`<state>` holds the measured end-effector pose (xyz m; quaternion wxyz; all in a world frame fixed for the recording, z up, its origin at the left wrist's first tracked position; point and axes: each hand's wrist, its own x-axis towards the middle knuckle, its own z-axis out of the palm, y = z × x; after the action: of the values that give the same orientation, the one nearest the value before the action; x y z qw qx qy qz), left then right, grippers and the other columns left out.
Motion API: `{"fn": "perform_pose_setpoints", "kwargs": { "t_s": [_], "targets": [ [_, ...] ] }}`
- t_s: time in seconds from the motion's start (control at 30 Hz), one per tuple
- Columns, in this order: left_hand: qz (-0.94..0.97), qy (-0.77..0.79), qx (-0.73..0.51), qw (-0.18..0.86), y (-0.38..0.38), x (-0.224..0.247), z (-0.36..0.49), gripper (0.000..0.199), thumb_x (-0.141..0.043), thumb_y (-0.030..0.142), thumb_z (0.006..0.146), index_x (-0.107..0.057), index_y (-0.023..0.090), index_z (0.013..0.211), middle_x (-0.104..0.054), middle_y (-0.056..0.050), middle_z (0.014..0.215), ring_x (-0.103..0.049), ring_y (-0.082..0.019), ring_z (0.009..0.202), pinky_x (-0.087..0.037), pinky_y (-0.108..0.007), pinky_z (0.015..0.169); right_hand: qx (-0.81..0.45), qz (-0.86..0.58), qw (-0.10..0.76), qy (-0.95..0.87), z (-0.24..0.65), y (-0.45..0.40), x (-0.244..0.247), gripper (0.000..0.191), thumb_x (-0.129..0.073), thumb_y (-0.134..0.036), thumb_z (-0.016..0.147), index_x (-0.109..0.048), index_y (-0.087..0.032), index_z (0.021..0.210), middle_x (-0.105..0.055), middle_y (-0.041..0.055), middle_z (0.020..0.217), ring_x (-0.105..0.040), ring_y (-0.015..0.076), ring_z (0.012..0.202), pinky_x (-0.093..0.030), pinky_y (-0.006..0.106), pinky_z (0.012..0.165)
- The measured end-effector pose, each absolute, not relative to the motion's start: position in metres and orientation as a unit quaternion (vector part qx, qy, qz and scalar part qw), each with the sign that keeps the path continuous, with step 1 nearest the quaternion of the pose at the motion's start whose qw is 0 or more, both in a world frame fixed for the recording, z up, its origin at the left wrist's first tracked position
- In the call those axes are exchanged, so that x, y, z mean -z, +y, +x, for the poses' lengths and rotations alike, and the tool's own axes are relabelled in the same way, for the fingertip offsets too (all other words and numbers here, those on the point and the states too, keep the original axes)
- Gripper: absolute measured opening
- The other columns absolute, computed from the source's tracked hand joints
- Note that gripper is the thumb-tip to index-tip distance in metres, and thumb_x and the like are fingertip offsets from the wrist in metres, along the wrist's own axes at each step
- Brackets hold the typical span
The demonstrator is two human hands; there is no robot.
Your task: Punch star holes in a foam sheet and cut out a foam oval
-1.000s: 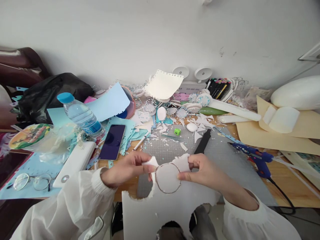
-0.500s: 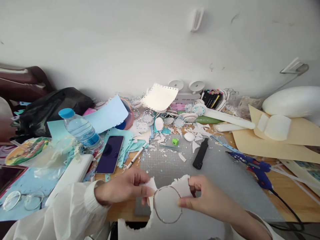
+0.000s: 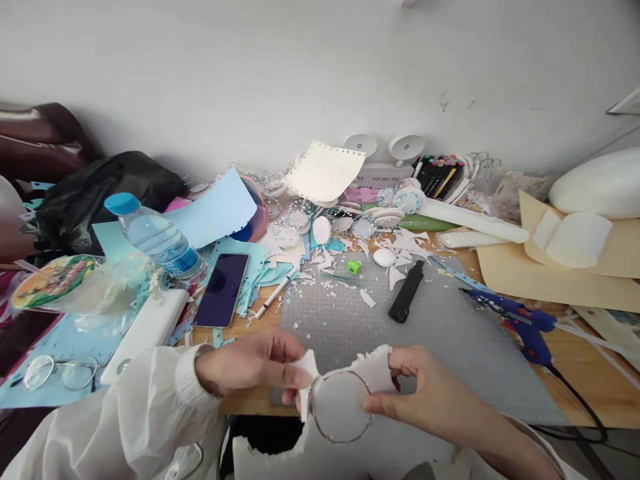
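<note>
A white foam sheet (image 3: 345,453) with torn, ragged edges hangs over the table's front edge. On it shows a circle (image 3: 343,407) with a dark, scored-looking outline. My left hand (image 3: 260,367) pinches a narrow torn strip of the sheet just left of the circle. My right hand (image 3: 417,387) grips the sheet's upper right part, thumb lying at the circle's right rim. Beyond the hands, a black utility knife (image 3: 407,292) rests on the grey cutting mat (image 3: 345,333).
On the left are a water bottle (image 3: 155,237), a phone (image 3: 221,291) and eyeglasses (image 3: 63,372). To the right lies a blue glue gun (image 3: 520,320) with its cord. White scraps, a green sharpener (image 3: 354,267) and several decorated discs lie toward the wall.
The view has shifted, so the table appears slightly higher. My left hand has bent the strip beside the circle a little outward. Both hands keep their hold on the sheet.
</note>
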<state>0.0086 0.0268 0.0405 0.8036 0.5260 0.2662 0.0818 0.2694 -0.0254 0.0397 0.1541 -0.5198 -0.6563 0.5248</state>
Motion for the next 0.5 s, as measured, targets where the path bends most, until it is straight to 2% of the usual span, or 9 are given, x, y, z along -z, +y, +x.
{"fn": "perform_pose_setpoints", "kwargs": {
  "t_s": [0.13,0.27,0.5],
  "targets": [
    [0.520,0.269,-0.073,0.807,0.027,-0.039,0.006,0.038,-0.070,0.048,0.079,-0.069,0.012,0.069,-0.058,0.001,0.059,-0.049,-0.007,0.055,-0.038,-0.017,0.055,-0.515,-0.522,0.152,-0.662,0.267,-0.025,-0.040,0.013,-0.071,-0.030,0.073,-0.073,-0.017,0.073,-0.068,-0.0003,0.071,-0.056,0.0144,0.067,-0.043,0.022,0.060],
    [0.505,0.271,-0.049,0.818,0.024,-0.038,0.001,0.036,-0.069,0.049,0.080,-0.071,0.013,0.075,-0.064,-0.002,0.063,-0.052,-0.008,0.058,-0.039,-0.017,0.056,-0.516,-0.530,0.147,-0.657,0.265,-0.026,-0.044,0.010,-0.071,-0.027,0.072,-0.072,-0.017,0.070,-0.067,-0.0010,0.069,-0.056,0.0138,0.066,-0.043,0.021,0.058],
    [0.461,0.261,-0.054,0.846,0.010,-0.041,0.000,0.033,-0.068,0.044,0.083,-0.072,0.013,0.075,-0.067,-0.003,0.062,-0.054,-0.007,0.052,-0.041,-0.016,0.053,-0.481,-0.553,0.116,-0.671,0.260,-0.037,-0.053,0.018,-0.072,-0.033,0.070,-0.071,-0.016,0.065,-0.064,-0.0002,0.064,-0.055,0.0140,0.063,-0.041,0.020,0.055]
  ]
}}
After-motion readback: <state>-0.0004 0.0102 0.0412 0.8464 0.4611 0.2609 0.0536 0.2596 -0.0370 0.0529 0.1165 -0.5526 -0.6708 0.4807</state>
